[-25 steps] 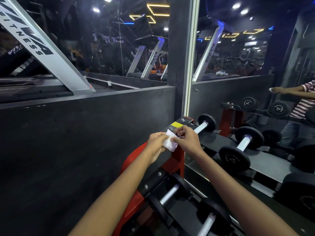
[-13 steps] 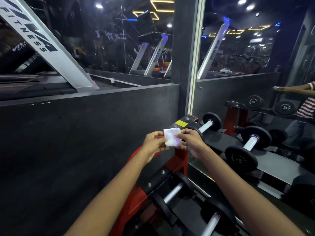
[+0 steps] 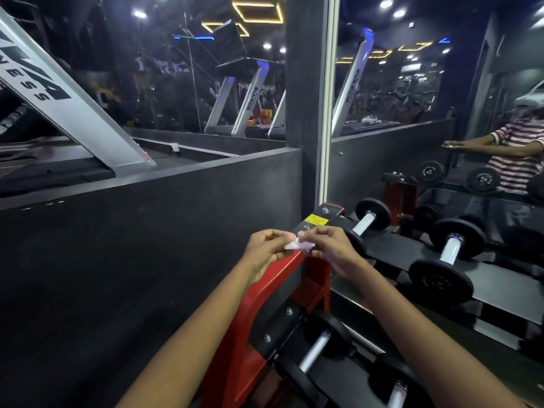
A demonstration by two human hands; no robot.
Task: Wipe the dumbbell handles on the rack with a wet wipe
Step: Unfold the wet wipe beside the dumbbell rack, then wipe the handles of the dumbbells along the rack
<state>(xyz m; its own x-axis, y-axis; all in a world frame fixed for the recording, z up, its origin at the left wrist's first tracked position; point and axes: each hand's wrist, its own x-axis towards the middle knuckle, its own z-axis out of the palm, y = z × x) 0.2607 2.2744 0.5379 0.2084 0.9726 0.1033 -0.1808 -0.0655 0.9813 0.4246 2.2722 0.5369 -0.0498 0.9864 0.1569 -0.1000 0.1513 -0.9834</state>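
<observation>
Pinching wet wipe (image 3: pixel 298 245) | both hands: left (image 3: pixel 266 252), right (image 3: pixel 331 251) | wipe now flatter, edge-on

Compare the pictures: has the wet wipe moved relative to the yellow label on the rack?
Yes. The wet wipe, pinched between both hands, now sits lower left of the yellow label; earlier it was directly below.

Dark grey half wall (image 3: pixel 147 245), glass partition (image 3: pixel 164 83), treadmills (image 3: pixel 244 107) behind, mirror (image 3: pixel 412 128), yellow ceiling lights (image 3: pixel 257 13)

Treadmills (image 3: pixel 247 104) stand behind a dark partition wall (image 3: pixel 147 245).
</observation>
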